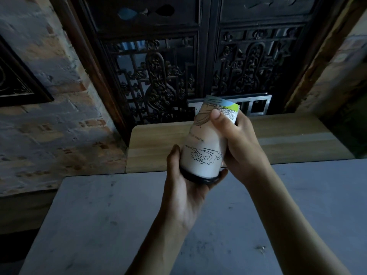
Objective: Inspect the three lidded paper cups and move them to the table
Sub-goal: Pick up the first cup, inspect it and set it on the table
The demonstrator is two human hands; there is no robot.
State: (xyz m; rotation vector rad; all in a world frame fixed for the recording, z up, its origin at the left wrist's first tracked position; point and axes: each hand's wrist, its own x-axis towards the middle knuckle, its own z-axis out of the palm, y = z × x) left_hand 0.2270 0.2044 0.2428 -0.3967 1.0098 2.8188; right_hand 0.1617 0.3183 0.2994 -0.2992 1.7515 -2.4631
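Note:
A white paper cup (206, 151) with black line drawings and a blue-green band near its base is held upside down and tilted in mid-air, above the far part of the grey table (103, 225). Its black lid (200, 178) points down toward me. My left hand (186, 193) cups the lid end from below, thumb on the cup's left side. My right hand (236, 143) wraps the cup's upper right side, thumb across the printed band. No other cup is in view.
A light wooden counter (297, 139) runs behind the grey table. Dark carved lattice doors (158, 76) stand behind it. A brick wall (49, 116) fills the left, with a dark framed panel (17, 82) on it.

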